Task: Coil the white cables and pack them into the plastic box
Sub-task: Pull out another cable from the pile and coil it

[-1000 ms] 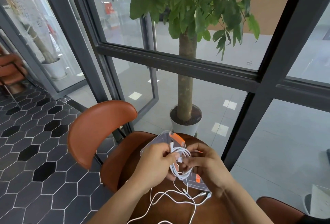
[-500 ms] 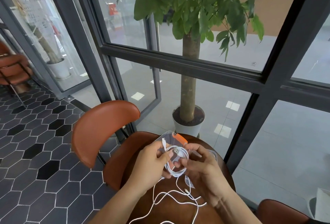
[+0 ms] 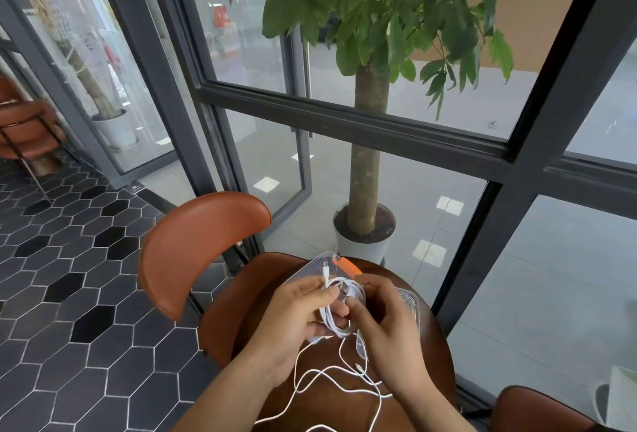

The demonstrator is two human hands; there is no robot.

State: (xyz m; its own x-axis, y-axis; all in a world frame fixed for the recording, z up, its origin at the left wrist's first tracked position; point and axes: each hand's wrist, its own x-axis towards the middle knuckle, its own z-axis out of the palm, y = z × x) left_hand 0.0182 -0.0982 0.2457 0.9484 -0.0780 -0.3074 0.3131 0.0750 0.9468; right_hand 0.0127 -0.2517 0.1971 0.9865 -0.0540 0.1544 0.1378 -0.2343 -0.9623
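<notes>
Dark hexagonal floor tiles point(image 3: 69, 294) with pale grout cover the left; a rust-brown chair point(image 3: 193, 245) stands beside a round brown table point(image 3: 434, 356); dark window frames point(image 3: 344, 118) hold large panes, bright with daylight; behind the glass a leafy tree point(image 3: 367, 156) rises from a white pot point(image 3: 362, 250); another brown chair point(image 3: 24, 125) sits far left.

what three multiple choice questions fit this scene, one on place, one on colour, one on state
1. Where is the plastic box? A on the floor; B on the table; C on a chair seat.
2. What colour is the box's latch? A blue; B orange; C green.
3. How is the white cable between the left hand and right hand? A coiled in loops; B straight; C cut in two.
B: it sits on the tabletop. B: the clip is orange. A: both hands grip a looped bundle.
</notes>
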